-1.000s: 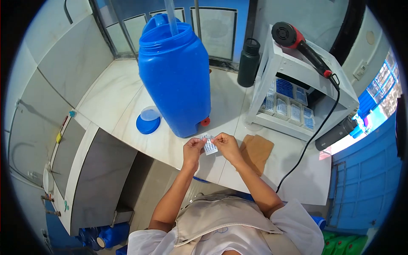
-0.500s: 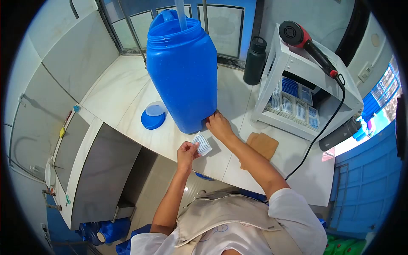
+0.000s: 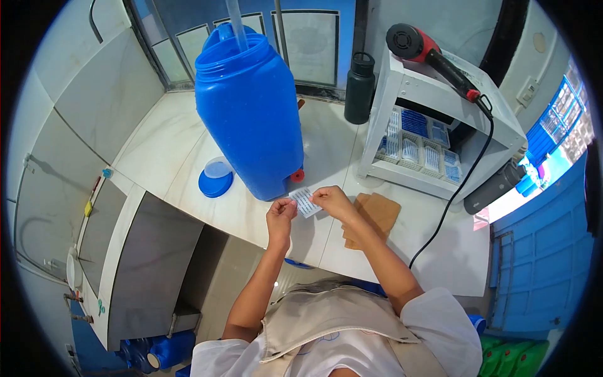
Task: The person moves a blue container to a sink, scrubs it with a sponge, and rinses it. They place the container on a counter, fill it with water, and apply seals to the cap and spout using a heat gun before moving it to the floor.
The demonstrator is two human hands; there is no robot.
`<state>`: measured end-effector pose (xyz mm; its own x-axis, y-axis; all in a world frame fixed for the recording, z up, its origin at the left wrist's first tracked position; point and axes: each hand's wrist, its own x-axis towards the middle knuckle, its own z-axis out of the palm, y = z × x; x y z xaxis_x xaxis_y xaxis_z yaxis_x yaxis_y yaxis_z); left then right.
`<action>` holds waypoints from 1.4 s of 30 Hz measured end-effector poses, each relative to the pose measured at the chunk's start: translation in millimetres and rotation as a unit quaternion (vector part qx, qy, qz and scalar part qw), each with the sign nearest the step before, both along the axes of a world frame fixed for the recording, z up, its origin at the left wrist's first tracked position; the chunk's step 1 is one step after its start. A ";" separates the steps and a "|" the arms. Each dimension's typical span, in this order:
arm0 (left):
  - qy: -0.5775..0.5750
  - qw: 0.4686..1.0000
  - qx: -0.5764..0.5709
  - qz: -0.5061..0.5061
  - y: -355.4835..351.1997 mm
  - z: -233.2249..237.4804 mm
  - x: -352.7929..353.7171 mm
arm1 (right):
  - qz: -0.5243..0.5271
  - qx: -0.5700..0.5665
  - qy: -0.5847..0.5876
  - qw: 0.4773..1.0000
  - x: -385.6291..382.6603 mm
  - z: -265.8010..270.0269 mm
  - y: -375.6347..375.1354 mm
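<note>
Head view — blue jug (image 3: 250, 119) holds tube (image 3: 237, 25), right hand (image 3: 334, 202) holds sheet (image 3: 304, 203).

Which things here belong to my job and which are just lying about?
Job, likely: printed sheet, pinched by the right hand, left hand at its edge; perhaps the blue container just beyond.

Probably lying about: dark bottle, red-and-black blower, brown flat piece.

white shirt (image 3: 311, 357) | loose short sleeves (image 3: 443, 327) | beige front layer (image 3: 339, 314) with straps (image 3: 405, 359) | small blue marking (image 3: 328, 337)
</note>
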<state>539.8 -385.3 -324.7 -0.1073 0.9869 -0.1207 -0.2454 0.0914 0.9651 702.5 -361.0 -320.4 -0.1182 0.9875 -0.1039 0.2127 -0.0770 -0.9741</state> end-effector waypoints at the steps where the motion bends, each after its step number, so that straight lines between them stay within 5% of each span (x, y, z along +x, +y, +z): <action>1: -0.052 0.998 -0.031 0.003 -1.1 3.7 3.5 | 0.004 -0.016 0.021 1.000 1.6 -1.7 -1.5; 6: -0.091 0.993 -0.081 -0.012 -3.1 5.7 3.7 | -0.012 -0.061 0.099 0.993 9.3 4.4 -13.0; 8: -0.139 0.974 -0.129 -0.126 0.5 0.7 -11.0 | 0.006 -0.123 0.154 0.980 15.2 10.4 -13.4; 12: -0.134 0.965 -0.158 -0.162 -7.7 11.2 -13.6 | 0.009 -0.123 0.113 0.986 16.0 -9.7 -1.2; 14: -0.012 0.991 -0.017 -0.131 -6.2 4.8 -13.3 | 0.049 -0.130 0.065 0.988 10.2 -21.7 4.8; 21: 0.032 0.997 0.049 -0.040 -7.1 18.5 2.1 | 0.108 -0.107 0.098 0.984 11.6 -9.8 22.4; 24: 0.134 0.989 0.067 -0.016 -1.3 13.8 4.8 | 0.064 0.040 -0.033 0.997 44.5 54.1 28.7; 26: 0.349 0.904 0.246 0.032 -4.5 7.5 7.7 | -0.053 0.184 -0.077 0.978 61.7 144.4 5.6; 27: 0.416 0.881 0.224 0.012 -1.3 -0.6 7.1 | -0.141 0.229 -0.118 0.956 71.4 182.8 -1.0; 28: 0.416 0.881 0.225 0.010 1.8 -6.4 9.4 | -0.182 0.377 -0.112 0.902 87.6 209.8 0.3; 30: 0.459 0.851 0.249 0.049 5.9 -14.8 14.0 | -0.313 0.519 -0.280 0.745 112.7 271.7 -4.3; 33: 0.407 0.876 0.251 0.054 16.6 -14.3 18.2 | -0.399 0.408 -0.541 0.618 156.0 306.9 24.1; 34: 0.407 0.876 0.253 0.051 18.3 -11.8 20.0 | -0.402 0.406 -0.542 0.617 159.7 315.8 32.8; 36: 0.402 0.877 0.259 0.045 21.1 -4.7 23.0 | -0.270 0.073 -0.600 0.750 165.0 329.6 46.1; 40: 0.512 0.808 0.290 0.034 29.5 6.3 26.2 | -0.261 0.078 -0.630 0.727 171.6 327.6 54.8; 42: 0.595 0.716 0.363 0.040 40.0 8.8 28.0 | -0.260 0.023 -0.660 0.705 175.1 330.7 63.0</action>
